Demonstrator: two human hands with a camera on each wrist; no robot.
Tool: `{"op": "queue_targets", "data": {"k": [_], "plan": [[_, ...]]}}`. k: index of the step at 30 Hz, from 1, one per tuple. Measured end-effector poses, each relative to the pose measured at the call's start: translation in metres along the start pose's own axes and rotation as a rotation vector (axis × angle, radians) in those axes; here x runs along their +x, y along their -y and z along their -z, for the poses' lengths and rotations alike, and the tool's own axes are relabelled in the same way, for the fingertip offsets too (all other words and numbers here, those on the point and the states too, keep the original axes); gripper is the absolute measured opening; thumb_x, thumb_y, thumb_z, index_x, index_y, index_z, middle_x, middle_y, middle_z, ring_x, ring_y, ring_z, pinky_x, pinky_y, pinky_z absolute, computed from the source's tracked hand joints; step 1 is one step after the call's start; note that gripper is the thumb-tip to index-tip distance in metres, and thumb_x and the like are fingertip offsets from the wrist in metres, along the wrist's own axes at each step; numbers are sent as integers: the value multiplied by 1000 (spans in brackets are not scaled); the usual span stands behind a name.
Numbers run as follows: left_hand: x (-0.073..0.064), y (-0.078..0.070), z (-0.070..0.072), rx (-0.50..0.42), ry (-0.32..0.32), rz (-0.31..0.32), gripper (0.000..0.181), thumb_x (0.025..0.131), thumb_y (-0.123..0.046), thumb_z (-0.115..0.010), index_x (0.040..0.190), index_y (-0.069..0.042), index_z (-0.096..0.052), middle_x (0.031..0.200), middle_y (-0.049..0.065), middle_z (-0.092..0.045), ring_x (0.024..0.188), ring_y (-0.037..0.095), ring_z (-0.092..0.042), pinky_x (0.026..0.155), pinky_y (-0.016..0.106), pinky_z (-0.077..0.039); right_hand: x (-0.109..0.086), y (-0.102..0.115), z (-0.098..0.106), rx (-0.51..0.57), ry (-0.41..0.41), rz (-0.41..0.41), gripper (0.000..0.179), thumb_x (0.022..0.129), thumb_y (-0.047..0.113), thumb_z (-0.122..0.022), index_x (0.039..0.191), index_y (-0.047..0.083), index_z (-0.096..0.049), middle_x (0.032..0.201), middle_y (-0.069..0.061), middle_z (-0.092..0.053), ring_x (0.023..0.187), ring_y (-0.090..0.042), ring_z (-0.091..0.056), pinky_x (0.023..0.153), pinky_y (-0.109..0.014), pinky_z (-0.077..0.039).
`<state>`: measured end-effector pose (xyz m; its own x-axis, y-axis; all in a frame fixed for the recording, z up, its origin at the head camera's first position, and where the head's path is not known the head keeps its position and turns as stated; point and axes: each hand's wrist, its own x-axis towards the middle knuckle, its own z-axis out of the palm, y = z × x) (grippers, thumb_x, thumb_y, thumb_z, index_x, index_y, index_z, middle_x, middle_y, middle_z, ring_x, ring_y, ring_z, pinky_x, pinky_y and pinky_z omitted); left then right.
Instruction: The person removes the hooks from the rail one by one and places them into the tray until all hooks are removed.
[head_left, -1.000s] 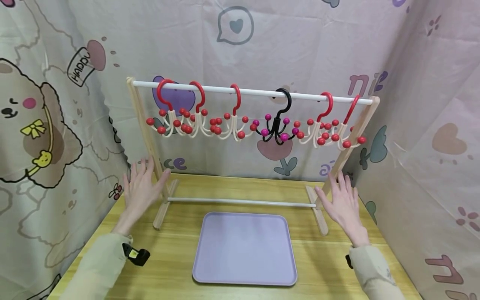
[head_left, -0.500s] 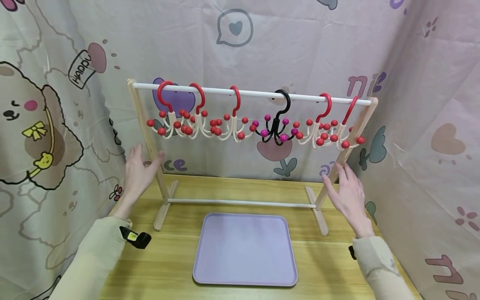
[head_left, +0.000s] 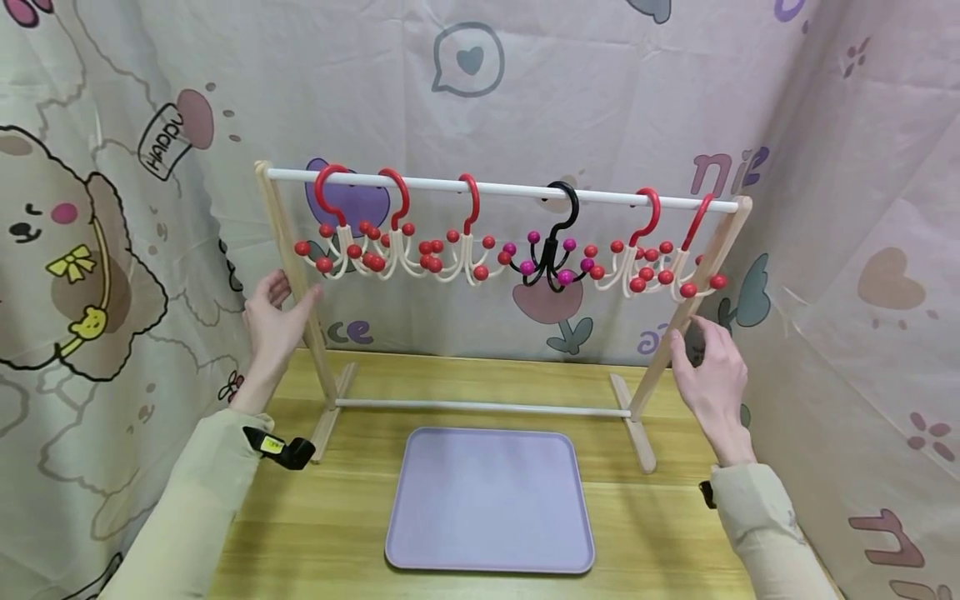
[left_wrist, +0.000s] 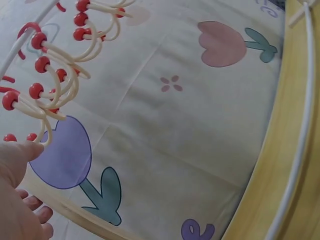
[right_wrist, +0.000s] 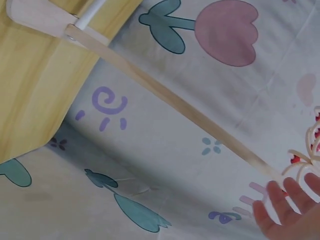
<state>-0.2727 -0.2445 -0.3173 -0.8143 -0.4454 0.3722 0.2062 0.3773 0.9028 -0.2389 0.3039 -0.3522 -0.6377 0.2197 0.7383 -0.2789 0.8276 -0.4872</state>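
Observation:
A wooden rack [head_left: 309, 325] with a white top rail [head_left: 510, 189] stands on the table. Several red-hooked cream hangers [head_left: 467, 242] with red ball tips hang from the rail. Among them is one black hanger [head_left: 552, 250] with magenta balls. My left hand [head_left: 273, 321] is at the left post, its thumb in front of the wood and its fingers loosely bent on the outer side. Beside the right post [head_left: 678, 325], my right hand [head_left: 712, 375] has relaxed, slightly bent fingers. Contact with either post cannot be made out. Neither hand holds a hanger.
A lilac tray [head_left: 491, 500] lies on the wooden table [head_left: 330, 517] in front of the rack. A white lower bar [head_left: 480, 407] joins the rack's feet. Printed curtains [head_left: 840, 350] hang behind and at both sides.
Both hands have gone from spread fingers to looser, bent ones. The left hand has risen along its post, and the right has shifted slightly outward. The hangers stay on the rail.

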Motion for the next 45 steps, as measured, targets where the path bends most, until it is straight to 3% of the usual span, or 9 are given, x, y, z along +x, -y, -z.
{"op": "queue_targets", "data": {"k": [4,9,13,17,21,27,34,36,45], "plan": [[6,0,-3,-23,-66,15,57,92,-26,-70,142,-3,-52,139,17,-59,121,21,-60,108,36,-46,6,4,1,49,-87,29,36,97,19,-60,121,-7,-64,114,-30,-66,102,-46,-61,88,-56,-44],[12,2,-5,-31,-126,-6,48,92,-24,-70,133,-2,-60,113,0,-63,89,-4,-57,84,14,-48,14,11,2,75,-157,65,30,98,17,-59,112,-8,-66,103,-29,-67,89,-41,-61,81,-24,-40],[16,3,-6,-38,-154,-33,42,90,-20,-72,126,0,-65,99,-12,-60,81,-8,-57,75,8,-47,20,17,3,101,-226,95,26,96,15,-60,104,-9,-67,93,-27,-67,78,-24,-56,76,-11,-34],[19,4,-6,-13,-175,-45,37,91,-20,-71,122,0,-68,102,-4,-65,78,-9,-57,72,7,-47,27,25,4,129,-265,102,25,96,16,-61,103,-7,-69,90,-25,-66,78,-1,-47,74,-10,-35],[21,6,-7,37,-195,-56,35,92,-21,-70,121,-2,-69,106,2,-68,76,-12,-55,69,6,-45,37,30,5,149,-273,112,29,97,19,-60,104,-8,-69,91,-26,-65,78,7,-44,74,-9,-35],[24,7,-9,80,-227,-78,32,93,-21,-69,118,-2,-71,104,8,-70,73,-15,-52,80,11,-42,52,38,6,162,-278,101,33,97,26,-61,106,-4,-70,94,-23,-68,77,6,-46,74,-8,-38],[24,7,-9,143,-232,-169,25,94,-14,-67,111,3,-71,96,18,-71,68,-14,-43,70,12,-36,69,43,7,184,-282,6,33,97,30,-61,111,3,-72,99,-13,-70,76,4,-49,73,-9,-40],[25,7,-8,163,-230,-181,24,94,-14,-66,110,4,-71,99,24,-72,67,-15,-42,71,13,-35,73,45,7,193,-277,-8,33,97,30,-62,112,3,-72,98,-12,-69,76,3,-49,73,-10,-41],[26,8,-4,195,-185,-204,25,95,-13,-66,111,6,-69,99,25,-72,66,-16,-42,71,13,-34,88,53,8,188,-210,-16,39,97,34,-62,118,2,-70,97,-15,-68,74,10,-49,76,-8,-45]]}}
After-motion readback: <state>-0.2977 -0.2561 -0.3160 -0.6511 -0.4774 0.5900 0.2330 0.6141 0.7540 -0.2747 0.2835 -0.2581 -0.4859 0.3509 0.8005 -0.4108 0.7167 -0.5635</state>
